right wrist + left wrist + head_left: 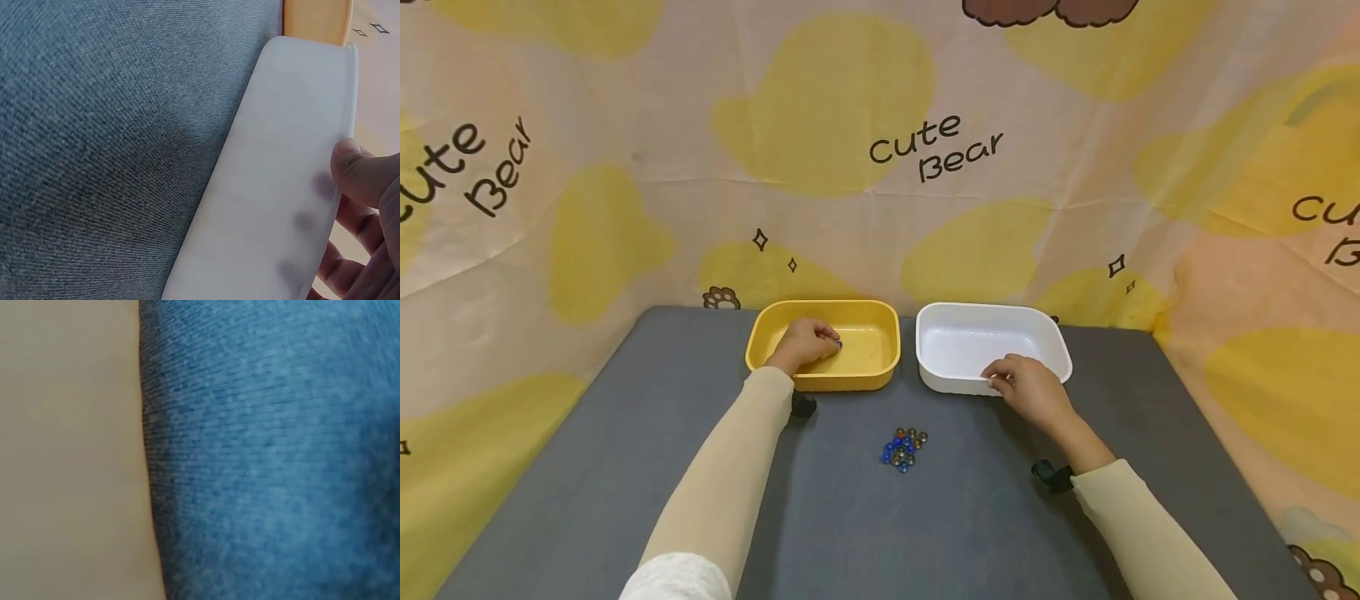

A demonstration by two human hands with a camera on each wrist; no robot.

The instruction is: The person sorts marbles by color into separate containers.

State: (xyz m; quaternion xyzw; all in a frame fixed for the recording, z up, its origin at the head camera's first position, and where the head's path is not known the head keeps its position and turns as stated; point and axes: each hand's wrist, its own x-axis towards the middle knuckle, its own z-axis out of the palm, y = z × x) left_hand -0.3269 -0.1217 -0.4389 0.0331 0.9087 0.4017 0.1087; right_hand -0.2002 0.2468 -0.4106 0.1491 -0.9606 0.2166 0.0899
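Observation:
My left hand [808, 343] reaches inside the yellow plastic bin [872, 381], with a small blue marble [839, 344] pinched at its fingertips. At the near side of the white plastic bin [951, 384], my right hand [1033, 390] grips the rim. In the right wrist view the thumb [356, 169] lies at the rim's outer edge, and the fingers show as dark spots through the wall. A small heap of blue and brownish glass marbles [902, 450] lies on the grey table in front of the bins. The left wrist view holds just sleeve and grey-blue cloth.
Both bins stand side by side at the back of the grey cloth-covered table [850, 533], a narrow gap between them. Behind them hangs a yellow-patterned curtain [820, 225], which continues along both sides. Dark wrist straps [1051, 477] sit on both wrists.

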